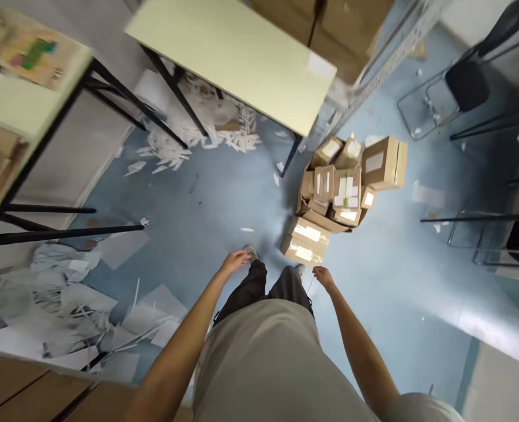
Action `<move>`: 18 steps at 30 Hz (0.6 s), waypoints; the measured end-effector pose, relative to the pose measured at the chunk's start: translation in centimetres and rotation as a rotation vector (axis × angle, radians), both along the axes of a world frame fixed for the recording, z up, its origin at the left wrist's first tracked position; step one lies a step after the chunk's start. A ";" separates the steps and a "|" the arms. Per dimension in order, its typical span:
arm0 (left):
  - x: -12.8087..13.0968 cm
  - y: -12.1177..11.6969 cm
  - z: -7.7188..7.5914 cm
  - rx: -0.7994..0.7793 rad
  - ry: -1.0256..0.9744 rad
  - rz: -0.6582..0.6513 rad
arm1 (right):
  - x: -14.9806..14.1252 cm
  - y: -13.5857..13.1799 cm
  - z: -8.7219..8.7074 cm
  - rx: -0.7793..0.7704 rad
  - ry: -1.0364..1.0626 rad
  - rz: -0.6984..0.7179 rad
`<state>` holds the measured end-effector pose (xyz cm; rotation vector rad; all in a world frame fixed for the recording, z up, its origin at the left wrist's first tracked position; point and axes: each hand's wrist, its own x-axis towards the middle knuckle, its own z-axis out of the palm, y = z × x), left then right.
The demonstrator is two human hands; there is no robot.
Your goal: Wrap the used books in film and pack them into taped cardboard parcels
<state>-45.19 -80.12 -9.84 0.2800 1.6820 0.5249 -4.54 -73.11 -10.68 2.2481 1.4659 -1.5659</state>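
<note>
My left hand (236, 261) hangs in front of my legs above my shoe, its fingers loosely stretched and nothing seen in them. My right hand (323, 275) hangs to the right, its fingers slightly bent and apart, with no held thing visible. It appears close to the lower edge of a taped cardboard box (306, 240) on the floor; whether they touch I cannot tell. Behind that box, a large open carton (325, 221) is heaped with several smaller cardboard boxes (346, 187). A bigger brown box (385, 163) rests at the heap's right side.
A pale yellow table (237, 53) stands ahead, with paper strips (237, 132) heaped beneath it. Another table (35, 117) is at the left. Loose white sheets (66, 316) cover the floor at lower left. A black folding chair (465, 85) stands at upper right.
</note>
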 end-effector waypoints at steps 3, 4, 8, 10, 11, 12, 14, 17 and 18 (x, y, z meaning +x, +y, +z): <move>-8.6 1.2 2.8 0.100 0.070 0.156 | -6.1 3.6 1.8 0.052 0.078 0.010; -11.2 1.6 3.7 0.137 0.091 0.204 | -8.2 4.9 2.4 0.074 0.112 0.023; -19.6 2.8 7.3 0.260 0.160 0.364 | -16.7 10.3 4.5 0.146 0.259 0.108; -22.6 3.3 8.9 0.312 0.183 0.423 | -21.0 13.0 5.4 0.163 0.324 0.161; -23.8 3.6 9.7 0.339 0.189 0.445 | -23.2 14.3 5.7 0.167 0.352 0.186; -24.9 4.0 10.4 0.369 0.190 0.463 | -25.4 15.7 6.0 0.166 0.378 0.210; -26.9 4.9 11.8 0.425 0.189 0.495 | -30.1 18.3 6.6 0.154 0.422 0.256; -29.5 6.8 13.7 0.472 0.198 0.553 | -37.7 22.4 7.4 0.115 0.489 0.323; -30.2 7.5 14.3 0.469 0.204 0.580 | -40.4 23.8 7.7 0.099 0.510 0.346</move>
